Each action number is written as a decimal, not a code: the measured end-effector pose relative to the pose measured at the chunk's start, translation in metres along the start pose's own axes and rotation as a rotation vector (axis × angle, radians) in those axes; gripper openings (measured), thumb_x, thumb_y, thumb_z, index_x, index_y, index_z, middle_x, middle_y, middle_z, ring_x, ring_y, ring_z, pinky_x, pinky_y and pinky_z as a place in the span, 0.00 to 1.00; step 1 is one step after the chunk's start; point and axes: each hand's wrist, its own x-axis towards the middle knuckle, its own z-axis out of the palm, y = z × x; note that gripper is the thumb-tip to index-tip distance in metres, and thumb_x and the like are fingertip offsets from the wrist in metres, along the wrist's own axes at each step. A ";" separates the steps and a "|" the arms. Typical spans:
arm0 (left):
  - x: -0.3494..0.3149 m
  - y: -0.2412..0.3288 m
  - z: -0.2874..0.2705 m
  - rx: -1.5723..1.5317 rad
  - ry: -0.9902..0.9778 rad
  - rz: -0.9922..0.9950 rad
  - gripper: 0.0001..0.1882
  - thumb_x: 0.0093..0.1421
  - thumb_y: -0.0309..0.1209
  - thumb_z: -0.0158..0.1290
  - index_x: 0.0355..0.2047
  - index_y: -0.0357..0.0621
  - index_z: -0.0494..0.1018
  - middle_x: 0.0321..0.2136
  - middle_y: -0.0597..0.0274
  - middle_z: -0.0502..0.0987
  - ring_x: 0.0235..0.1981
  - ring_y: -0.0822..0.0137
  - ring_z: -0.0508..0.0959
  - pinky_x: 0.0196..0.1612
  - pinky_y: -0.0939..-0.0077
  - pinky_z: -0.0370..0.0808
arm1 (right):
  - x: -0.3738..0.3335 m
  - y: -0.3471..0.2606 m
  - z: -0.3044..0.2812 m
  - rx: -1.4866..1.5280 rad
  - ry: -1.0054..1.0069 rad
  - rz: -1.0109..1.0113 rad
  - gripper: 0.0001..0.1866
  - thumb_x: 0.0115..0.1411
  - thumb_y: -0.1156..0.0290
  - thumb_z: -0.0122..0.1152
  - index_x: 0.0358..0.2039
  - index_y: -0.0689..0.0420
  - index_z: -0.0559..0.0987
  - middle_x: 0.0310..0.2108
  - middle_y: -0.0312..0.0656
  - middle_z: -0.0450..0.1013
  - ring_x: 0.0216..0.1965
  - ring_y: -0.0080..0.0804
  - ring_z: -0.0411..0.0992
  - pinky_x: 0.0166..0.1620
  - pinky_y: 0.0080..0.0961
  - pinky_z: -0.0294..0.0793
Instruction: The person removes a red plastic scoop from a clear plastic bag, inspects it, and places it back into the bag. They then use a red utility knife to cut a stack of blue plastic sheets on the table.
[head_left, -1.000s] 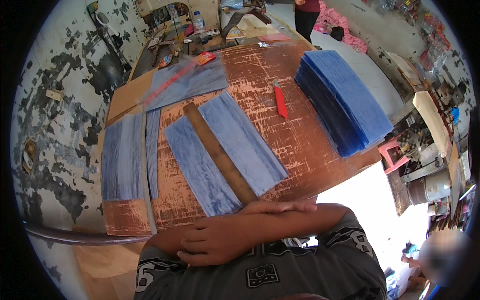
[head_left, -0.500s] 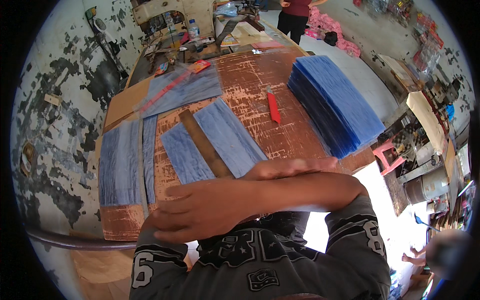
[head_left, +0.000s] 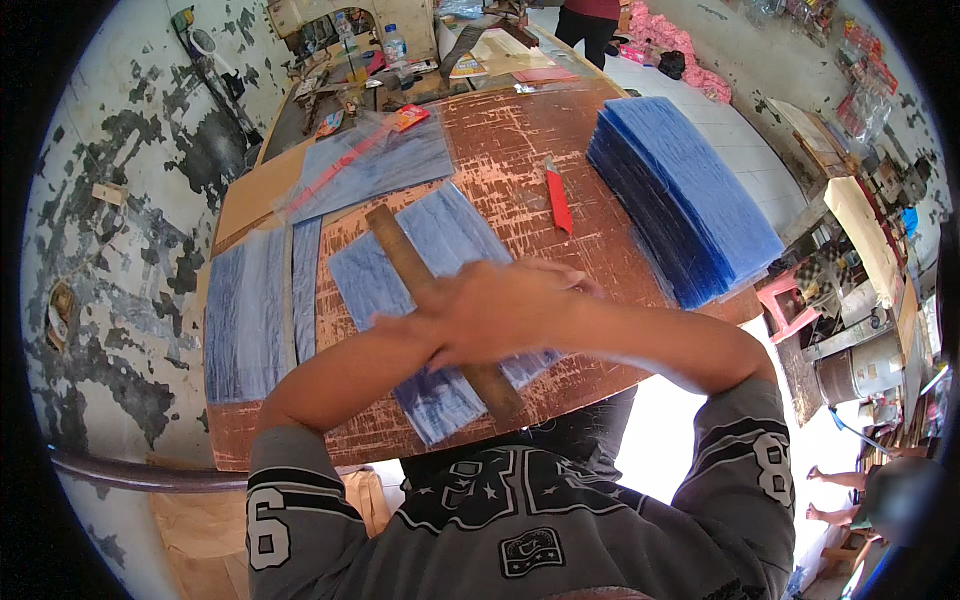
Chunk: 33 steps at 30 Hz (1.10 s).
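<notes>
My right hand (head_left: 500, 310) lies across my left hand (head_left: 562, 273), and both are over a brown flat bar (head_left: 398, 248). Both hands are partly smeared by motion; the left one is mostly hidden, with its fingers showing stretched out beyond the right wrist. The right fingers point left over the left wrist, and neither hand visibly grips anything. Under the bar lie blue translucent sheets (head_left: 455, 222), which show on both sides of it. Right of the hands rests a red cutter knife (head_left: 558, 200) on the worn brown tabletop (head_left: 610, 262).
A tall stack of blue sheets (head_left: 690, 190) stands at the right. On the left, more blue sheets (head_left: 245, 310) lie beside a narrow straight strip (head_left: 289, 300). Farther back are another blue sheet (head_left: 375, 160), a plastic bottle (head_left: 395, 45) and clutter. A person (head_left: 588, 30) stands beyond the table.
My hands have moved away from the table's near edge and drawn together, from crossed forearms to overlapping hands. The near ends of the bar and sheets now show. The view has shifted slightly.
</notes>
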 end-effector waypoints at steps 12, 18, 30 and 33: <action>0.116 0.011 -0.047 0.848 0.158 0.582 0.09 0.65 0.36 0.53 0.41 0.49 0.77 0.33 0.51 0.81 0.36 0.47 0.82 0.41 0.52 0.79 | 0.078 0.019 -0.026 0.330 0.008 -0.018 0.43 0.64 0.29 0.43 0.48 0.64 0.77 0.34 0.60 0.77 0.39 0.62 0.76 0.47 0.53 0.73; 0.157 -0.010 -0.035 1.224 0.081 0.665 0.07 0.64 0.33 0.52 0.37 0.45 0.77 0.32 0.52 0.81 0.37 0.50 0.82 0.41 0.48 0.76 | 0.103 -0.061 -0.039 0.668 -0.036 -0.489 0.35 0.71 0.39 0.39 0.49 0.60 0.77 0.41 0.55 0.78 0.51 0.56 0.73 0.50 0.50 0.72; 0.020 -0.067 -0.119 0.627 0.213 0.449 0.19 0.64 0.37 0.58 0.53 0.43 0.77 0.51 0.53 0.79 0.51 0.55 0.79 0.56 0.62 0.73 | -0.049 0.099 0.011 -0.009 0.515 0.441 0.24 0.62 0.52 0.63 0.52 0.54 0.79 0.49 0.51 0.77 0.53 0.51 0.74 0.56 0.47 0.69; -0.034 -0.065 -0.132 0.559 0.331 0.391 0.19 0.66 0.39 0.57 0.53 0.42 0.76 0.50 0.52 0.80 0.53 0.55 0.79 0.58 0.63 0.72 | -0.089 0.110 0.023 0.123 0.537 0.700 0.20 0.63 0.57 0.64 0.48 0.57 0.80 0.41 0.55 0.79 0.44 0.56 0.77 0.48 0.44 0.75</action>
